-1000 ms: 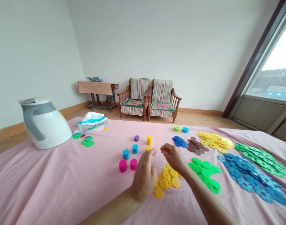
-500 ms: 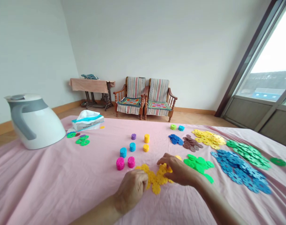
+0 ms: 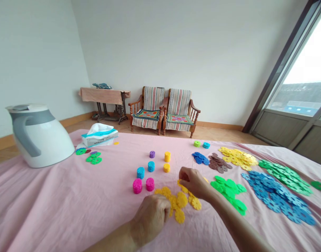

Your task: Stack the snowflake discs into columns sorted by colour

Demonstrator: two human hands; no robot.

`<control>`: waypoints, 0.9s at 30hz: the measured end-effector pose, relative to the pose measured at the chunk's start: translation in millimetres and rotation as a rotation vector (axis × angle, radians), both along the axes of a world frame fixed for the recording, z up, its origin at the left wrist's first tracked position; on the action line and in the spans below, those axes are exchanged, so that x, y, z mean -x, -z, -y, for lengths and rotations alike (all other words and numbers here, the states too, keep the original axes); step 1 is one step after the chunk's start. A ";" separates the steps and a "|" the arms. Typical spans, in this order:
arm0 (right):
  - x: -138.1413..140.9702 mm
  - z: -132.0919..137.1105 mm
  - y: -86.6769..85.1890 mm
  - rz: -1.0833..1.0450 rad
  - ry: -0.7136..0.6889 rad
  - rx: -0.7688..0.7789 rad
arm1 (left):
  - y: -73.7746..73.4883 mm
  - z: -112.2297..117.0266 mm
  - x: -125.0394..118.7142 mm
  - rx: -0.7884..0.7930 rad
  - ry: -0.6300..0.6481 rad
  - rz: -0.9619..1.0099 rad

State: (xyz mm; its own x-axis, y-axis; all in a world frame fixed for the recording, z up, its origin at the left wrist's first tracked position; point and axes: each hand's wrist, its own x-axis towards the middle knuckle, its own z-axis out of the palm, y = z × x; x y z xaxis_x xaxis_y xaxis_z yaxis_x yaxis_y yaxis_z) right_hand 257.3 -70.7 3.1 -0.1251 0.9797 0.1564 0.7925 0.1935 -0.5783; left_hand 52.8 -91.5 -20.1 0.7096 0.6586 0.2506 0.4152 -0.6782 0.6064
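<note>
Yellow snowflake discs (image 3: 182,200) lie in a loose pile on the pink cloth, between and around my two hands. My left hand (image 3: 153,214) is closed in a fist at the pile's left edge; whatever it holds is hidden by the fingers. My right hand (image 3: 196,182) is over the far right part of the pile, fingers curled and thumb pressed in. Yellow shows just under its fingertips, but I cannot tell whether a disc is gripped. Beyond the hands stand short stacks of discs: pink (image 3: 137,186), light blue (image 3: 141,172), yellow (image 3: 167,156) and purple (image 3: 152,154).
Right of the pile lie bright green discs (image 3: 229,189), blue discs (image 3: 273,196), dark green discs (image 3: 285,176), brown discs (image 3: 218,163) and more yellow discs (image 3: 239,157). Small green and light blue stacks (image 3: 206,145) stand farther back. A white kettle (image 3: 48,140) and tissue box (image 3: 100,136) are left.
My right hand has drawn its fingers together, uncovering more yellow discs beneath it. My left hand stays closed at the pile's edge. The view has shifted slightly.
</note>
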 end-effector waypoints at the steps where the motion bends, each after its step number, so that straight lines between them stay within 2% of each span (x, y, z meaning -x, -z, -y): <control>1: 1.3 -6.1 0.5 -0.078 0.043 0.013 | -0.3 0.1 0.3 0.008 0.003 0.005; 4: 7.3 -24.2 2.1 -0.355 0.154 0.098 | -1.1 0.1 1.5 0.027 0.001 0.014; 7: 13.6 -33.0 2.5 -0.539 0.184 0.183 | -1.6 0.0 2.5 0.027 0.021 0.027; 9: 16.1 -30.9 0.5 -0.622 0.152 0.235 | -1.2 -0.1 2.8 0.027 -0.005 0.070; 13: 17.1 -15.4 -8.8 -0.736 -0.068 0.359 | 0.5 -0.8 1.4 0.128 -0.235 0.281; 16: 18.3 -5.2 -14.5 -0.719 -0.230 0.400 | 2.7 -1.1 -1.4 0.346 -0.281 0.400; 20: 23.3 0.7 -16.3 -0.681 -0.309 0.428 | 6.4 -0.8 -5.2 0.609 -0.263 0.478; 23: 27.1 4.3 -18.9 -0.596 -0.341 0.376 | 6.3 -1.8 -6.0 0.652 -0.253 0.510; 27: 30.7 10.6 -26.2 -0.355 -0.348 0.187 | 1.1 -3.9 -4.7 0.708 -0.278 0.576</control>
